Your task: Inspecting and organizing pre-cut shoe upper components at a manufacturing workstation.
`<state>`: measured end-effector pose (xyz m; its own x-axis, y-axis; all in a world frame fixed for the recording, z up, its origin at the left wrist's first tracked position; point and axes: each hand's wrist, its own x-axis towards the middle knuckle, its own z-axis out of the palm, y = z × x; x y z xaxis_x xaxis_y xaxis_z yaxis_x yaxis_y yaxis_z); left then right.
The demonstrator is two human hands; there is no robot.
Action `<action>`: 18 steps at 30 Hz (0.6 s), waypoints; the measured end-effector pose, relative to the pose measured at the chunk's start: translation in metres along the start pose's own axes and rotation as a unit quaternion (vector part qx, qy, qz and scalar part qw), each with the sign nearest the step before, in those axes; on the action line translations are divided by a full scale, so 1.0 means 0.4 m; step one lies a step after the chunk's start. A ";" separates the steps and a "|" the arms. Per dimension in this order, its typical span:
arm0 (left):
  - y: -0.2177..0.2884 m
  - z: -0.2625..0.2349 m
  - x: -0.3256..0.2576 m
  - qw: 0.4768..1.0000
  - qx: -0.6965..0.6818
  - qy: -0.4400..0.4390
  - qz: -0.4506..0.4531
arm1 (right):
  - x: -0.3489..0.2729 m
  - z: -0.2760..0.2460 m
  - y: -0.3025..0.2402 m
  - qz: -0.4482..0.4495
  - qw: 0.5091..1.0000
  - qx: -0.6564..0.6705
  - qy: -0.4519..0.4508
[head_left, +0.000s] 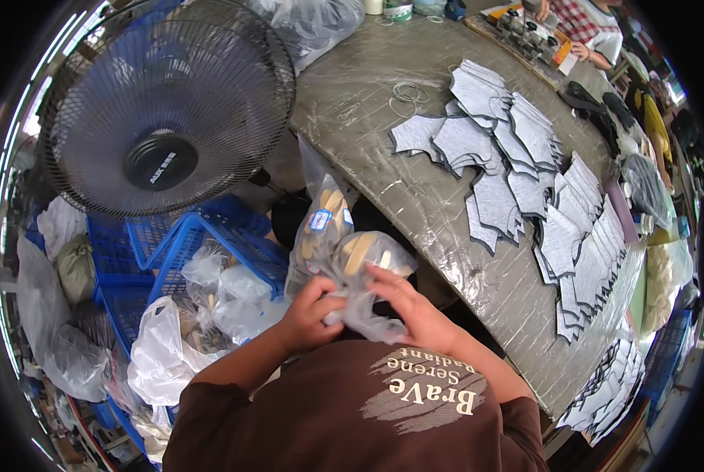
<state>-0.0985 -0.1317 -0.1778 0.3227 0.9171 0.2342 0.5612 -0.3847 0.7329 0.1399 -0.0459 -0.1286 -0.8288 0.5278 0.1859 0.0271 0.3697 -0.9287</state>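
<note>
Both hands point(363, 307) grip clear plastic bag point(352, 263), blue-white label point(319, 221) upper left.

A clear plastic bag point(344, 259), crumpled and glossy, hangs upright in mid-air just off the near edge of the bench. Through its film show pale tan, flat wooden-looking pieces, and a small blue-and-white label sits near its top. Its lower, bunched end is gathered and twisted tight.
</note>
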 end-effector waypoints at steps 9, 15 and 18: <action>0.073 0.030 0.092 0.990 -0.068 -0.006 0.125 | 0.012 0.011 0.042 0.068 0.977 -0.011 0.204; 0.078 0.024 0.105 0.986 -0.083 -0.003 0.141 | 0.015 0.011 0.049 0.057 0.968 -0.015 0.242; 0.079 0.031 0.107 0.987 -0.083 0.025 0.136 | 0.022 0.013 0.035 0.067 0.965 -0.024 0.251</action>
<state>-0.0575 -0.1061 -0.1524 0.4041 0.7879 0.4647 0.3257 -0.5987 0.7318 0.1301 -0.0400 -0.1416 -0.4408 0.8730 0.2088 0.1500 0.3010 -0.9418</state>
